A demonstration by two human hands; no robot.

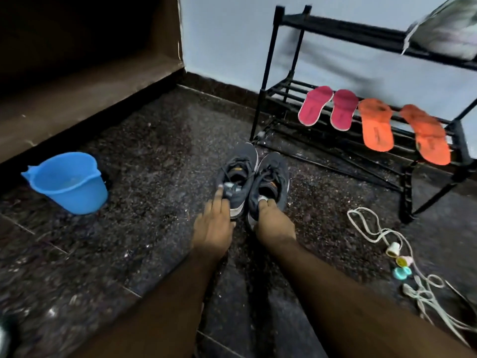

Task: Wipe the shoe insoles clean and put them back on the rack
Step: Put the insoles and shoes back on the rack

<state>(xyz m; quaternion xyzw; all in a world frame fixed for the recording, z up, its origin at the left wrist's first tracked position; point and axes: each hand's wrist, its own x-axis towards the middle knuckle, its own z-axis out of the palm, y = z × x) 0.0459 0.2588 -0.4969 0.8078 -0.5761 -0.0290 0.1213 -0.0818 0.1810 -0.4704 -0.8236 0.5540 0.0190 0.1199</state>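
Note:
Two dark grey sneakers stand side by side on the dark stone floor, toes pointing away from me. My left hand (214,220) holds the heel of the left sneaker (238,174), one finger stretched along its collar. My right hand (271,220) grips the heel of the right sneaker (271,182), thumb hooked inside the collar. On the lower shelf of the black shoe rack (268,73) lie two pink insoles (315,105) (343,109) and two orange insoles (376,125) (426,134).
A blue bucket (69,182) stands on the floor at the left, near a brown ledge. White cords with small coloured plugs (397,257) lie at the right. A light-coloured shoe (446,29) sits on the rack's top shelf.

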